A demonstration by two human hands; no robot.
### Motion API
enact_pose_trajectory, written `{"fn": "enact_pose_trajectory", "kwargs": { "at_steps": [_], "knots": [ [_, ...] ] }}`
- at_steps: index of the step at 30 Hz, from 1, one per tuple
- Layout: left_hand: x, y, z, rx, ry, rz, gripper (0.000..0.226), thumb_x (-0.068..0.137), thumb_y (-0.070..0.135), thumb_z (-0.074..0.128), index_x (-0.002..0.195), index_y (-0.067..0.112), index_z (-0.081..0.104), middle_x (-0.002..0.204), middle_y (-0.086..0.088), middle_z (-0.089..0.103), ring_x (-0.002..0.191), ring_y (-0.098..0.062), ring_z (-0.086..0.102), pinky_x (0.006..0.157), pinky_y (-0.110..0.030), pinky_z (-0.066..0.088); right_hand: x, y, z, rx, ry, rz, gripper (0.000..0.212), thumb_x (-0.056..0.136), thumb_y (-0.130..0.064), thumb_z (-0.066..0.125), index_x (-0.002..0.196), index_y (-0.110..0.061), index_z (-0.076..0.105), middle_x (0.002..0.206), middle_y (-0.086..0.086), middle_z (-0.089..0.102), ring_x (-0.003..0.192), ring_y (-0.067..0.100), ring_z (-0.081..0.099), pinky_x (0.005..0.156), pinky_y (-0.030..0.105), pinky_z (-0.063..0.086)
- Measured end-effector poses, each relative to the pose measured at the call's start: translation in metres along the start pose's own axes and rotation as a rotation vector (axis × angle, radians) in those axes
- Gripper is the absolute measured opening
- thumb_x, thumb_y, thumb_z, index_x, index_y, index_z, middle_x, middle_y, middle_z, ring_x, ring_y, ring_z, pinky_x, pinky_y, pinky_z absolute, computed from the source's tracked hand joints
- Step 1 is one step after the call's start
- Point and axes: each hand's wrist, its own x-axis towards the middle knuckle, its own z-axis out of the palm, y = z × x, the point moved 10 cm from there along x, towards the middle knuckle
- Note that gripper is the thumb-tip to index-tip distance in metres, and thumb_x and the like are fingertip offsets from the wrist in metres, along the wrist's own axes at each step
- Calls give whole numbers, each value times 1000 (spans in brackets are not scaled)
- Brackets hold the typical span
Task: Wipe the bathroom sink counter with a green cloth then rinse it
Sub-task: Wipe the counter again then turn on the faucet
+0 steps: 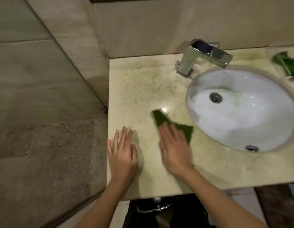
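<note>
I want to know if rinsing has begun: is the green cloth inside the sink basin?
No, the green cloth lies flat on the counter left of the basin, under the right hand.

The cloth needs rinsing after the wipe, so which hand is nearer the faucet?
Right. The right hand presses the green cloth on the counter in front of the faucet; the left hand is spread open farther left, near the counter's edge.

A dark green cloth [172, 124] shows from under the right hand [175, 148]. The counter [143, 89] around that hand is cream marble with faint greenish veins. To the hand's right, the sink basin [241, 125] is white with a pale green smear. Beyond it, the faucet [207, 55] is mirror-bright chrome.
</note>
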Motion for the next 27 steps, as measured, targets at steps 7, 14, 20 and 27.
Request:
{"fn": "enact_pose_trajectory", "kwargs": {
  "at_steps": [7, 14, 20, 27],
  "knots": [
    [-4, 50, 29, 17, -16, -28, 52, 95, 29, 22, 146, 21, 30, 154, 4, 25, 144, -13, 10, 117, -35, 2, -48, 69, -9, -32, -100, -315, 50, 98, -38, 29, 146, -27, 27, 151, -9, 26, 141, 14, 22, 115, 34, 11],
    [-13, 61, 41, 46, 24, -127, 55, 92, 31, 23, 145, 20, 33, 153, 3, 27, 143, -12, 12, 117, -42, 10, -98, 61, -2, 12, -197, -634, 50, 96, -35, 35, 144, -24, 35, 150, -8, 33, 137, 15, 31, 104, 31, 24],
    [-6, 68, 40, 52, 82, -145, 50, 93, 20, 31, 142, 17, 39, 151, -2, 34, 142, -20, 22, 116, -41, 13, -31, 105, -20, 61, -123, -393, 48, 100, -36, 25, 145, -22, 33, 152, -7, 29, 141, 15, 21, 112, 37, 19],
    [-14, 68, 42, 101, 50, -164, 54, 92, 26, 24, 144, 17, 35, 153, -1, 30, 143, -19, 18, 117, -42, 12, -113, 152, -21, 27, -228, -657, 50, 97, -38, 32, 147, -28, 28, 152, -13, 26, 141, 10, 20, 98, 27, 35]
  ]
}}
